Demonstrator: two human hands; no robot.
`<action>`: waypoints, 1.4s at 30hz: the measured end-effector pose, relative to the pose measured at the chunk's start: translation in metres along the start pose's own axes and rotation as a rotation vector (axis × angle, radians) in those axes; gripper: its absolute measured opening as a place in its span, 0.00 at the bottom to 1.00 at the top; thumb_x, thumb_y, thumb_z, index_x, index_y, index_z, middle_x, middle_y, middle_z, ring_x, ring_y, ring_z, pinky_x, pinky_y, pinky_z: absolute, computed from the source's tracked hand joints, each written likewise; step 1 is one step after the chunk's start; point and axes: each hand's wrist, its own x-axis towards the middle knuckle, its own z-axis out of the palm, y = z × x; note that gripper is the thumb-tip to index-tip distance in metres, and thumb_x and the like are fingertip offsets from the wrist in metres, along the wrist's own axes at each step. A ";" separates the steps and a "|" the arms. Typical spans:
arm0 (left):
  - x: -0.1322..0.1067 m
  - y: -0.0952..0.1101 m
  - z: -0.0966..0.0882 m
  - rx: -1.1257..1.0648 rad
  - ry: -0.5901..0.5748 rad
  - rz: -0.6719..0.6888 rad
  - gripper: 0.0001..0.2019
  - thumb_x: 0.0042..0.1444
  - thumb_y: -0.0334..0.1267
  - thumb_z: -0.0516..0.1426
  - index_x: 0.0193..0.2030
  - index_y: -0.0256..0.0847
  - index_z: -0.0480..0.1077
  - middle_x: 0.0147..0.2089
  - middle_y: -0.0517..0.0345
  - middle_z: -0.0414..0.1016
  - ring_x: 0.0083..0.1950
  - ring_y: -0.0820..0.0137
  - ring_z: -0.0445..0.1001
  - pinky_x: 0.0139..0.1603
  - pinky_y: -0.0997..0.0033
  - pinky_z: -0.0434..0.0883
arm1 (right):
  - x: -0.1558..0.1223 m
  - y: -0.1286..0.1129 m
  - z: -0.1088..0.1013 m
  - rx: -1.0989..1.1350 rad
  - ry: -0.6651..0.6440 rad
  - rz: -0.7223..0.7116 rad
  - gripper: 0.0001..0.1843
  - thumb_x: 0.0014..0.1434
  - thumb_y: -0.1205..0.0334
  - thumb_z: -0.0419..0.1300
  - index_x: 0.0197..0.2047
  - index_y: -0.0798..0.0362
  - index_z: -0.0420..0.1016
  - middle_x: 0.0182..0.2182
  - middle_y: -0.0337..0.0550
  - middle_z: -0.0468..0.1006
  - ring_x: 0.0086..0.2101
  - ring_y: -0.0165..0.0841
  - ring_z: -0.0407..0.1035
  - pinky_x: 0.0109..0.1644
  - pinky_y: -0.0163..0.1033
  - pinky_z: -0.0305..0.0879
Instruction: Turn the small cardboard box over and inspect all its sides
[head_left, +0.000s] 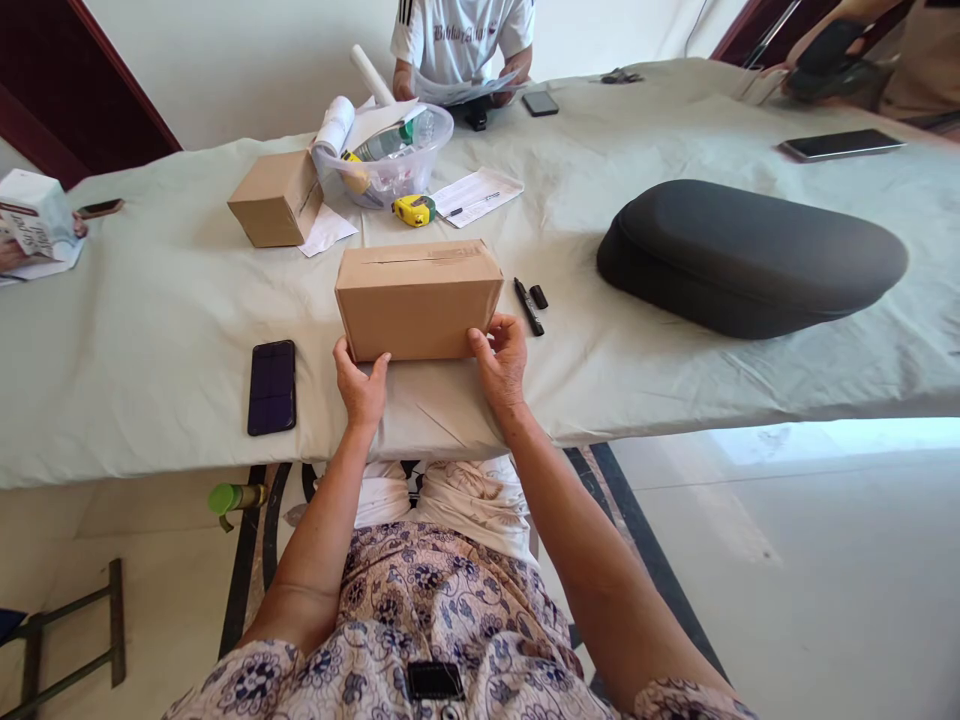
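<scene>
Phone (271, 388), dark and flat, lies on the pale cloth (172, 370) at the left. Behind it sits a small box (270, 202), by a clear tub (412, 178) full of stuff. Next, the left hand (361, 390) grips the near left corner of a long brown box (417, 316). That box sits in the middle, on the cloth, with a yellow tape measure (413, 210) behind it. The right hand (502, 362) grips the near right corner, so the hands are apart, with the box between them. Just beside is a black marker (529, 310), its cap (538, 297) off. Far right is a big black rounded thing (754, 258).
</scene>
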 end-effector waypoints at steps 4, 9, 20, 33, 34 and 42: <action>-0.001 0.006 0.000 0.042 0.028 -0.018 0.28 0.49 0.43 0.68 0.54 0.42 0.63 0.52 0.50 0.74 0.52 0.62 0.75 0.57 0.61 0.71 | 0.000 0.004 0.001 -0.017 0.016 0.020 0.20 0.56 0.44 0.64 0.41 0.47 0.64 0.42 0.39 0.72 0.40 0.33 0.69 0.41 0.39 0.69; -0.004 0.012 -0.002 0.161 0.069 0.062 0.19 0.55 0.42 0.64 0.50 0.39 0.67 0.47 0.49 0.72 0.49 0.61 0.73 0.54 0.59 0.71 | 0.000 -0.002 -0.001 -0.067 0.081 0.022 0.14 0.55 0.51 0.65 0.38 0.48 0.67 0.36 0.37 0.70 0.38 0.32 0.68 0.38 0.37 0.68; -0.003 0.015 -0.003 0.337 0.089 0.045 0.08 0.54 0.39 0.64 0.38 0.41 0.71 0.37 0.55 0.72 0.42 0.62 0.74 0.49 0.61 0.70 | -0.001 -0.001 -0.002 -0.254 0.081 0.025 0.12 0.55 0.51 0.61 0.31 0.49 0.64 0.30 0.36 0.69 0.31 0.32 0.65 0.33 0.38 0.65; -0.011 0.029 -0.011 0.241 -0.027 0.032 0.31 0.63 0.49 0.58 0.68 0.37 0.59 0.60 0.37 0.72 0.62 0.54 0.72 0.62 0.53 0.69 | -0.004 -0.012 -0.003 -0.280 0.105 0.016 0.15 0.57 0.47 0.58 0.37 0.50 0.66 0.32 0.38 0.70 0.33 0.32 0.67 0.36 0.39 0.65; -0.007 0.034 -0.014 0.211 -0.021 0.039 0.33 0.63 0.52 0.57 0.70 0.38 0.56 0.64 0.36 0.69 0.66 0.54 0.70 0.65 0.52 0.67 | -0.004 -0.013 -0.003 -0.279 0.127 0.005 0.16 0.58 0.47 0.57 0.39 0.51 0.67 0.34 0.39 0.71 0.36 0.34 0.69 0.39 0.40 0.66; 0.043 0.089 -0.018 0.214 -0.003 0.344 0.35 0.66 0.59 0.50 0.73 0.44 0.50 0.74 0.40 0.55 0.75 0.55 0.57 0.72 0.51 0.59 | 0.012 -0.027 -0.004 -0.196 0.157 -0.062 0.27 0.62 0.46 0.57 0.61 0.48 0.63 0.53 0.50 0.71 0.51 0.40 0.71 0.51 0.49 0.70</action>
